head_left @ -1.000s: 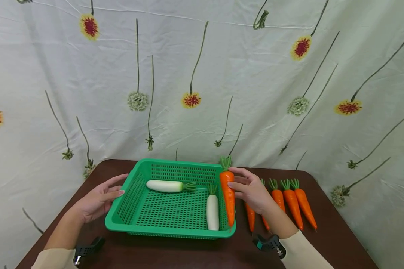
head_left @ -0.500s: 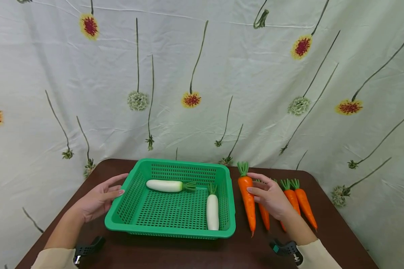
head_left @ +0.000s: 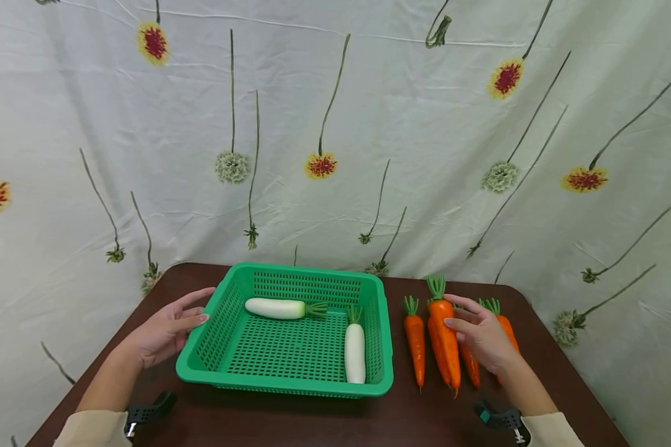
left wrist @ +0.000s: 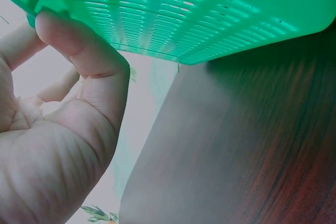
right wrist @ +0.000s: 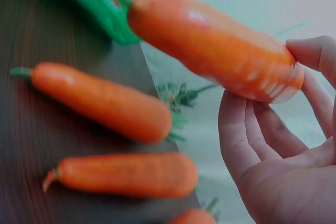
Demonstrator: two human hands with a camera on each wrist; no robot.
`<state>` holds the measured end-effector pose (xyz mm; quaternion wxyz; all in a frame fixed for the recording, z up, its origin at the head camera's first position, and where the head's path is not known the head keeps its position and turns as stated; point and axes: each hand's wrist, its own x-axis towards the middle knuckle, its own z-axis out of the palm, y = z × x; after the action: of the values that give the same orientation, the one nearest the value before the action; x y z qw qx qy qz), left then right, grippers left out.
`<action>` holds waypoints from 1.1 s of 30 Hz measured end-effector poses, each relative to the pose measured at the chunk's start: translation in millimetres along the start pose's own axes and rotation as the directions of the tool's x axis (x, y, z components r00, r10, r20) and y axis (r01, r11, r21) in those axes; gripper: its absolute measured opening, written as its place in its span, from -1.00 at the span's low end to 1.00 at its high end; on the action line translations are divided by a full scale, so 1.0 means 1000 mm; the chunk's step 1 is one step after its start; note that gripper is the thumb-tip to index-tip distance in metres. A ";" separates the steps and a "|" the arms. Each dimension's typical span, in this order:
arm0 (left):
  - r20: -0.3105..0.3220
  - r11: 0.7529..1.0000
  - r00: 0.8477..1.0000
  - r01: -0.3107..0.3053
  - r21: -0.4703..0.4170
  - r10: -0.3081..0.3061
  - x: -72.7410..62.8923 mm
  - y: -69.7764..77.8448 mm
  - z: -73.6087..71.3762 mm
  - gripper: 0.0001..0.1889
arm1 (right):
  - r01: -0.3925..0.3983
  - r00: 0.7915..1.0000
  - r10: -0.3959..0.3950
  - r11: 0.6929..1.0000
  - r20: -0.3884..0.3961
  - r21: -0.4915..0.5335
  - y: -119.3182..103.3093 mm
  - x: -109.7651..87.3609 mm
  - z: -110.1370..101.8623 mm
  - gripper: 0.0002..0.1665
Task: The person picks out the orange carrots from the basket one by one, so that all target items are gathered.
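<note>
My right hand (head_left: 481, 332) pinches a carrot (head_left: 446, 347) by its thick top end, between thumb and fingers. Its green tuft points away and its tip toward me. In the right wrist view the held carrot (right wrist: 210, 40) is raised above other carrots on the table. One of those, a carrot (head_left: 415, 347), lies left of the hand. My left hand (head_left: 170, 326) has its thumb and fingertips against the left rim of a green plastic basket (head_left: 285, 383). In the left wrist view the thumb (left wrist: 79, 40) touches that rim from outside. Two white radishes lie in the basket, one crosswise (head_left: 274, 308) and one lengthwise (head_left: 355, 354).
Several carrots lie side by side right of the basket, partly hidden by my right hand, among them a carrot (head_left: 506, 329) at the far right. The dark brown table (head_left: 291, 422) ends at a pale floral curtain (head_left: 335, 124). Each wrist wears a black strap.
My right hand has carried the carrot rightward, from over the basket's right rim to above the row of carrots. The left hand, basket and radishes have stayed put.
</note>
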<state>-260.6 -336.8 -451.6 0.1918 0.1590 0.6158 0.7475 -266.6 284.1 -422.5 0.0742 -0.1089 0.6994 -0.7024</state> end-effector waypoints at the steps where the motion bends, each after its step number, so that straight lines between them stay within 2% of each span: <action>1: 0.000 1.000 1.000 -0.001 0.000 0.001 0.000 0.000 0.000 -0.31 | 0.001 1.000 -0.001 1.000 -0.002 -0.005 0.001 -0.001 -0.003 -0.41; 13: 0.018 1.000 1.000 -0.004 -0.025 0.004 -0.001 0.001 0.002 -0.30 | 0.021 0.999 -0.022 0.999 -0.036 -0.027 0.007 -0.008 -0.043 -0.42; 19: 0.017 1.000 1.000 -0.003 -0.027 0.004 -0.001 0.001 0.002 -0.31 | 0.002 0.994 -0.009 0.998 -0.106 -0.068 0.009 -0.012 -0.062 -0.44; 25: 0.007 1.000 1.000 0.000 -0.022 0.000 -0.001 0.002 0.002 -0.30 | 0.032 0.993 -0.033 0.999 -0.112 -0.011 0.014 -0.015 -0.081 -0.49; 33: 0.014 1.000 1.000 0.002 -0.017 -0.002 -0.001 0.001 0.002 -0.28 | 0.032 0.991 -0.035 0.999 -0.131 -0.022 0.017 -0.018 -0.105 -0.49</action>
<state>-259.0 -336.3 -450.0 0.1980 0.1620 0.6084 0.7513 -276.8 390.1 -440.7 0.0151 -0.0746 0.7078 -0.7023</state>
